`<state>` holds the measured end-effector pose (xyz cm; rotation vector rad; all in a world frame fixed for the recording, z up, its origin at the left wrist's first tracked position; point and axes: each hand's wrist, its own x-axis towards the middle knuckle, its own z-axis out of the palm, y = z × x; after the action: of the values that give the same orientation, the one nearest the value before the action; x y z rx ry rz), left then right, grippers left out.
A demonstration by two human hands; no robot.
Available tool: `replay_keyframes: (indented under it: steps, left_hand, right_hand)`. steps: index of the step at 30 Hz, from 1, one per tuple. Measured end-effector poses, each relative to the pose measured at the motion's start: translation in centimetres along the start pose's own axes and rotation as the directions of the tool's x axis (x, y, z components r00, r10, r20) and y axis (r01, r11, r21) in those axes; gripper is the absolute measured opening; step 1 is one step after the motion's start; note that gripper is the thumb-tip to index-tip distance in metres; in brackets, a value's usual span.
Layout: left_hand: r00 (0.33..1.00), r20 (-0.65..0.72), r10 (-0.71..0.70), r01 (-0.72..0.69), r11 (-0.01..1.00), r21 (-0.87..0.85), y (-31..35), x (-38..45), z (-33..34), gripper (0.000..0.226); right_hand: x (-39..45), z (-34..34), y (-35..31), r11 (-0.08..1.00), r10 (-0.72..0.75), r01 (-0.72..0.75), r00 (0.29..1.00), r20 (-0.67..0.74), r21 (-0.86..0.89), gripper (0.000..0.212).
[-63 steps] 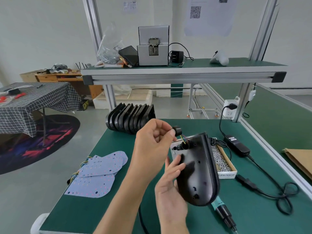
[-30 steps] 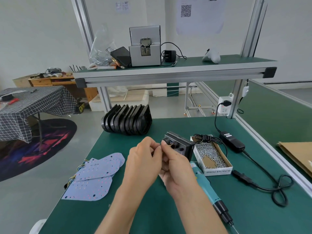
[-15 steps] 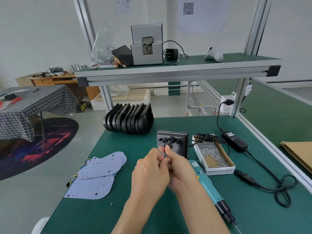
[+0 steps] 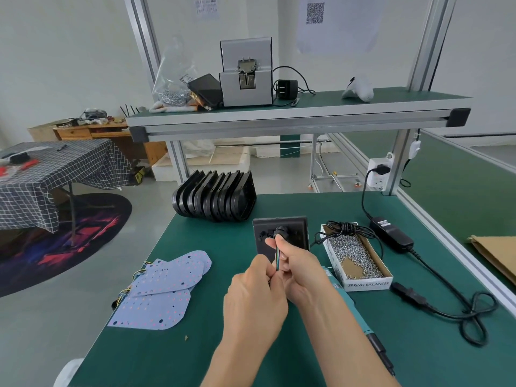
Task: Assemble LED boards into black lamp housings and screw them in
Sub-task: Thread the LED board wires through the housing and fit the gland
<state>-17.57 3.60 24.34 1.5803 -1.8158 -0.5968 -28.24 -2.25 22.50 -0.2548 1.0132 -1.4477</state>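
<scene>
A: Threading wires (image 4: 277, 258) through the housing (image 4: 280, 236) gland; housing upright on the surface (image 4: 418, 344).
B: Left hand (image 4: 252, 300) and right hand (image 4: 300, 270) fingers pinch them; next, likely pull slack gently.

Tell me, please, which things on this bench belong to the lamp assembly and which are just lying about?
Job: lamp housing with wires pinched by left hand and right hand; LED boards; stacked housings; screw box; electric screwdriver.
Lying about: phone, white controller, cardboard.
</scene>
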Motion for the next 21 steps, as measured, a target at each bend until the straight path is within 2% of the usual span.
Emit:
replay_keyframes:
  steps: [6, 10, 15, 21]
  left_hand:
    - [1.000, -0.012, 0.003, -0.003, 0.999, 0.041, 0.0, -1.0, -0.2, 0.021]
    - [1.000, -0.007, -0.002, 0.002, 0.999, 0.039, 0.2, -1.2, -0.2, 0.021]
    - [1.000, -0.009, -0.008, 0.009, 1.000, 0.016, 0.1, -1.5, 0.2, 0.026]
    - [1.000, -0.016, -0.005, 0.005, 1.000, -0.001, -0.2, -1.6, 0.4, 0.025]
  right_hand:
    - [0.0, 0.0, -0.1, 0.995, 0.074, -0.077, 0.996, 0.058, 0.059, 0.025]
    - [0.1, -0.4, -0.1, 0.997, 0.061, -0.064, 0.995, 0.073, 0.038, 0.027]
    - [0.7, -1.0, -0.2, 1.000, 0.024, -0.024, 0.998, 0.054, 0.004, 0.048]
    - [1.0, -1.2, -0.1, 1.000, 0.017, -0.017, 0.998, 0.061, 0.005, 0.033]
